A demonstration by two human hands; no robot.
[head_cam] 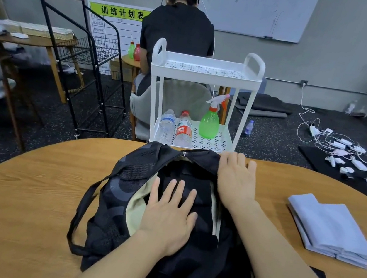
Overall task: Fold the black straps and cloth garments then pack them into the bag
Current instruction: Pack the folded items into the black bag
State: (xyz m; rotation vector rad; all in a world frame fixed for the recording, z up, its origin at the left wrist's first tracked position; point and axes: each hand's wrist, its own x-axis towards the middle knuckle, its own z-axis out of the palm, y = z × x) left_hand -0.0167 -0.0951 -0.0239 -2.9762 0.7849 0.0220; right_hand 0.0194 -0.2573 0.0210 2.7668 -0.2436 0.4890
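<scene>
Black, with a grey patterned mesh panel and a pale cream lining, the unzipped bag (122, 191) lies at the near centre of the wooden desk (26, 198), its mouth gaping upward. The left hand (170, 215) lies flat inside the opening, fingers straight and spread, pressing on the folded black cloth (201, 203) packed within. The right hand (236, 177) rests with fingers straight and relaxed on the far right rim of the opening, beside the zipper end. A black carry strap (82, 209) loops out from the bag's left side onto the desk. To the right, well apart from the bag, a folded pale-blue garment (330, 230) lies on the desk. Beyond the far desk edge stands a white two-tier cart (207, 71); its lower shelf carries two clear plastic bottles (176, 127) and a green spray bottle (210, 121). Behind the cart a person in a black shirt (178, 28) sits facing away, below a whiteboard (257, 7) on the grey wall.
</scene>
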